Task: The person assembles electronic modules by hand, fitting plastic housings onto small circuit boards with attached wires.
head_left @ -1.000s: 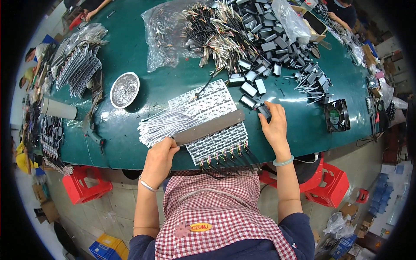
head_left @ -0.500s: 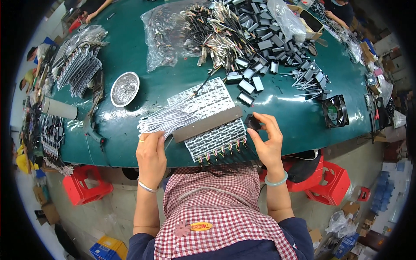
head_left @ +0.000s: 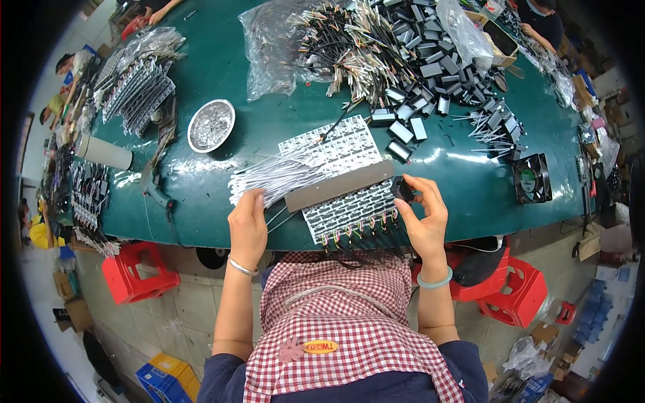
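1. Left of the grey bar (head_left: 339, 186), the left hand (head_left: 248, 232) bunches its fingers at the white cables (head_left: 271, 178); I cannot tell whether they pinch one.
2. Beside the bar's right end, the right hand (head_left: 428, 220) pinches a black casing (head_left: 402, 189). Apparently parts are being picked up; next calls for a steady pinch.
3. Beyond the bar: loose casings (head_left: 432, 69).

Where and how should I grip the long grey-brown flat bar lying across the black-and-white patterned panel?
Probably pinch the bar across its narrow width at the left end, coming from the lower left: that end juts past the panel, near the left hand. Thin white wires crowd its far side, and the right hand holds a black box-shaped case near the other end.
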`<state>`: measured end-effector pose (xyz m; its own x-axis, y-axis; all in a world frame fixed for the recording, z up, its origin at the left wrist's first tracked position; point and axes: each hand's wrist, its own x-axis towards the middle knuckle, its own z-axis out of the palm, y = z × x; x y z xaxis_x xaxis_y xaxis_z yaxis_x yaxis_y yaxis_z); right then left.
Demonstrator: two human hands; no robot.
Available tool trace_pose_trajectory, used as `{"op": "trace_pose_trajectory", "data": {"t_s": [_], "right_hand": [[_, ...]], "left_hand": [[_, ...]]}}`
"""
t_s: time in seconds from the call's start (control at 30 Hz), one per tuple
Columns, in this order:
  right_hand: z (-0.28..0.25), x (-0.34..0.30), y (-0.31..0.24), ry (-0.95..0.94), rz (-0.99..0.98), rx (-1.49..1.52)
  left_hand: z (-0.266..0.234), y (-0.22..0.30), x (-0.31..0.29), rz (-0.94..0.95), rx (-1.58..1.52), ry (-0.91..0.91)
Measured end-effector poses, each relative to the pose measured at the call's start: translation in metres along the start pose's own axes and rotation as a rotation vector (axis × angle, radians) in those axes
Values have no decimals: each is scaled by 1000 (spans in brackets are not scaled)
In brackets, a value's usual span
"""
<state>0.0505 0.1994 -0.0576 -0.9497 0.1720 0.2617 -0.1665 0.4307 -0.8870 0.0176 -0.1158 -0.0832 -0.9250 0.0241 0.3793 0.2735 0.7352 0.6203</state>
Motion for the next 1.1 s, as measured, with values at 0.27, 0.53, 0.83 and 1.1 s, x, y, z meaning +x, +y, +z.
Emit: {"op": "trace_pose_trajectory", "data": {"t_s": [0.27, 0.53, 0.83, 1.1], "right_hand": [[10, 2, -7, 18, -36, 16], [5, -4, -5, 31, -13, -15], [15, -5, -2, 4, 10, 35], [17, -6, -9, -15, -26, 17]], "left_hand": [[-33, 13, 58, -7, -126, -134], [-57, -22, 50, -45, -79, -67], [-71, -50, -14, -8, 196, -196], [-74, -58, -7, 107, 266, -214]]}}
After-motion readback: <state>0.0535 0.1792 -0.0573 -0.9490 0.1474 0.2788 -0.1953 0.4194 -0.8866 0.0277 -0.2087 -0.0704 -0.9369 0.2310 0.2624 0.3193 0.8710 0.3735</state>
